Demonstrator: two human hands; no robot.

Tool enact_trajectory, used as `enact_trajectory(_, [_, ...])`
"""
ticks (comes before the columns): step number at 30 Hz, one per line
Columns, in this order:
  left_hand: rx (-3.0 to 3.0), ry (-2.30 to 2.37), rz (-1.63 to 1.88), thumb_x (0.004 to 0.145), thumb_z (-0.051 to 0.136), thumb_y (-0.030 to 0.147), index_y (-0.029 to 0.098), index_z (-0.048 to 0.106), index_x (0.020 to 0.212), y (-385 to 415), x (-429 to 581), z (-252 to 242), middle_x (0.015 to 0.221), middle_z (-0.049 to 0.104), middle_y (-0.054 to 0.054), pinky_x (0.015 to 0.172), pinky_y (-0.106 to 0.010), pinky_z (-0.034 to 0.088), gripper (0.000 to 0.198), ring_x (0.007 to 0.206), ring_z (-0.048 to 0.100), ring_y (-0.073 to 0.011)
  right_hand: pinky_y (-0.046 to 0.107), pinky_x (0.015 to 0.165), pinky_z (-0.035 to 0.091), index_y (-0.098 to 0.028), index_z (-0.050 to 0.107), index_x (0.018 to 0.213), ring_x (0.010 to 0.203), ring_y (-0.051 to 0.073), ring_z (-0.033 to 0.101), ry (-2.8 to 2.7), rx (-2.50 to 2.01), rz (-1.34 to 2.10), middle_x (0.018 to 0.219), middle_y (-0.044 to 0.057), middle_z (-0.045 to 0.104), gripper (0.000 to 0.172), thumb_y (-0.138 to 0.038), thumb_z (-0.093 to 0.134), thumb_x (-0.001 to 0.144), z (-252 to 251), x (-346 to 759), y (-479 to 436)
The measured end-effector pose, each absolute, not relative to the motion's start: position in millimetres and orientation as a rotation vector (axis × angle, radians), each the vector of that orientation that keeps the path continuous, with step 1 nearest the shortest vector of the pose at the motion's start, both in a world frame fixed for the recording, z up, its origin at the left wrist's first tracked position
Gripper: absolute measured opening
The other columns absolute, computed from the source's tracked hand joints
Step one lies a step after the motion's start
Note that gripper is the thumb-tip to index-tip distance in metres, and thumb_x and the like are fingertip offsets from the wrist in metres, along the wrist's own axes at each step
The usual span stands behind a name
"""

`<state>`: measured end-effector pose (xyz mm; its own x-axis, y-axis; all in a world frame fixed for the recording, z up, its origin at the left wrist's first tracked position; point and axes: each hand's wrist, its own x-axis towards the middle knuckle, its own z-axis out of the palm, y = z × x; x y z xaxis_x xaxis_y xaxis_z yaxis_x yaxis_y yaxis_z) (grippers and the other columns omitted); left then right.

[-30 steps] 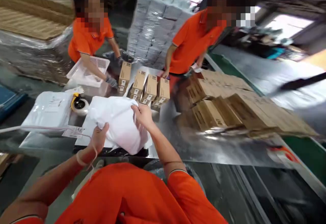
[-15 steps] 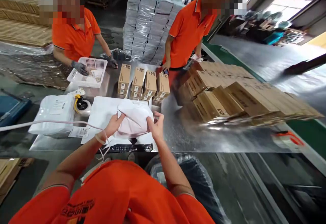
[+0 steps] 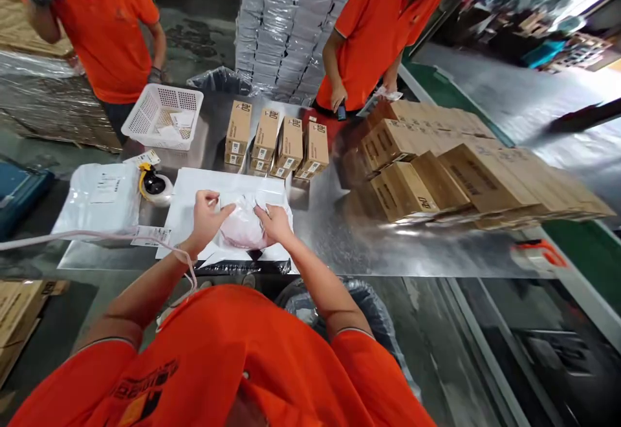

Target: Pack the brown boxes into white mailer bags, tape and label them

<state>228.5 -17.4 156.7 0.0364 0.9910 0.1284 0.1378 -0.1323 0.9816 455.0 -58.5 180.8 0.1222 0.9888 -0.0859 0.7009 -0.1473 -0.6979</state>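
1. Item inspected: a soft white packet (image 3: 241, 225) with a pale pink tint lies directly under the right fingers (image 3: 264, 215) and just beside the left thumb (image 3: 224, 211)
2. Long axis: it runs sideways between the two hands, with one end toward each. The packet sits low and rounded. Its crumpled edges prevent a precise reading of where the ends lie
3. Left hand (image 3: 206, 220): palm down, fingers (image 3: 209, 199) loosely curled and lying beyond the packet's left end. The thumb is at that end, with no closed grip visible
4. Right hand (image 3: 274, 223): fingers spread and resting on top of the packet's right portion, open, with no pinch visible. This hand is the nearer of the two, overlying more of the packet
5. Support: the packet rests on a flat white plastic bag (image 3: 228, 184), which extends past the fingers on the far side and lies on a steel surface (image 3: 369, 246)
6. Surroundings: cardboard boxes (image 3: 272, 142) stand in a row beyond the fingers. A filled white mailer (image 3: 94, 200) and a tape dispenser (image 3: 154, 182) lie to the left of the left fingers. A white cord (image 3: 97, 236) runs from the left wrist across the surface
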Motion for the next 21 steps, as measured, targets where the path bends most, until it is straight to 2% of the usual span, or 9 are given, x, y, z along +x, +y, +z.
enact_trajectory(3, [1.921,1.238,1.124,0.096,0.084,0.057,0.020,0.060,0.150,-35.4,231.7,159.4,0.151,0.061,-0.020,0.125,-0.054,0.049,0.070,0.145,0.057,-0.0386,0.029,0.066,0.031,-0.022,0.057,0.062,0.066,0.016,0.051,-1.603,-1.903,0.838,0.059,-0.001,0.052,0.058,-0.061,0.065,0.105,184.3,452.1,-53.8])
enact_trajectory(6, [2.307,1.152,0.785,0.107,0.070,0.059,0.016,0.061,0.155,-45.8,252.5,163.5,0.147,0.067,-0.024,0.120,-0.057,0.048,0.066,0.137,0.063,-0.0416,0.027,0.065,0.034,-0.021,0.060,0.064,0.065,0.015,0.049,-1.653,-1.846,1.040,0.059,-0.002,0.048,0.064,-0.069,0.058,0.107,189.7,454.5,-46.9])
enact_trajectory(9, [2.429,1.177,0.572,0.115,0.058,0.049,0.015,0.072,0.141,-40.8,268.5,171.1,0.126,0.077,-0.020,0.115,-0.054,0.047,0.044,0.123,0.069,-0.0376,0.028,0.069,0.042,-0.019,0.067,0.072,0.068,0.017,0.052,-1.789,-1.741,1.108,0.066,-0.001,0.055,0.061,-0.068,0.060,0.107,200.3,471.8,-42.1])
enact_trajectory(11, [2.409,1.199,0.474,0.117,0.055,0.042,0.018,0.077,0.125,-32.2,271.3,178.6,0.114,0.080,-0.016,0.114,-0.051,0.046,0.034,0.117,0.072,-0.0337,0.033,0.078,0.050,-0.018,0.076,0.089,0.078,0.021,0.059,-1.838,-1.722,0.831,0.079,0.003,0.065,0.052,-0.066,0.067,0.105,207.0,489.0,-45.7])
enact_trajectory(14, [2.323,1.193,0.357,0.116,0.054,0.039,0.020,0.078,0.102,-20.5,271.3,190.2,0.101,0.081,-0.010,0.111,-0.048,0.046,0.034,0.107,0.075,-0.0298,0.046,0.099,0.057,-0.019,0.079,0.124,0.106,0.031,0.067,-1.859,-1.639,0.265,0.112,0.015,0.073,0.045,-0.060,0.070,0.107,204.8,506.4,-61.4])
enact_trajectory(16, [2.274,1.183,0.305,0.116,0.052,0.039,0.020,0.077,0.095,-16.1,273.2,195.7,0.095,0.081,-0.008,0.108,-0.047,0.046,0.037,0.102,0.076,-0.0292,0.051,0.106,0.057,-0.019,0.075,0.137,0.119,0.035,0.066,-1.977,-1.526,0.120,0.129,0.020,0.071,0.046,-0.056,0.066,0.111,192.4,504.4,-72.7])
enact_trajectory(17, [2.258,1.185,0.289,0.116,0.050,0.039,0.020,0.076,0.095,-14.9,274.5,197.4,0.094,0.081,-0.008,0.108,-0.047,0.047,0.038,0.101,0.077,-0.0293,0.051,0.105,0.057,-0.019,0.074,0.139,0.120,0.035,0.066,-2.039,-1.495,0.108,0.131,0.021,0.071,0.045,-0.053,0.065,0.112,184.4,499.5,-76.8])
enact_trajectory(19, [2.231,1.183,0.284,0.116,0.048,0.039,0.020,0.076,0.105,-14.6,276.5,199.3,0.095,0.081,-0.008,0.111,-0.048,0.047,0.036,0.103,0.078,-0.0296,0.047,0.100,0.058,-0.018,0.076,0.135,0.114,0.034,0.068,-2.097,-1.526,0.140,0.124,0.020,0.074,0.038,-0.047,0.062,0.115,169.6,485.9,-80.2])
enact_trajectory(21, [2.211,1.168,0.322,0.115,0.050,0.038,0.020,0.073,0.129,-18.1,275.5,199.8,0.106,0.082,-0.008,0.116,-0.049,0.047,0.032,0.111,0.078,-0.0297,0.040,0.093,0.056,-0.018,0.079,0.118,0.102,0.030,0.069,-2.097,-1.626,0.220,0.109,0.016,0.077,0.031,-0.040,0.058,0.117,162.5,473.4,-77.8])
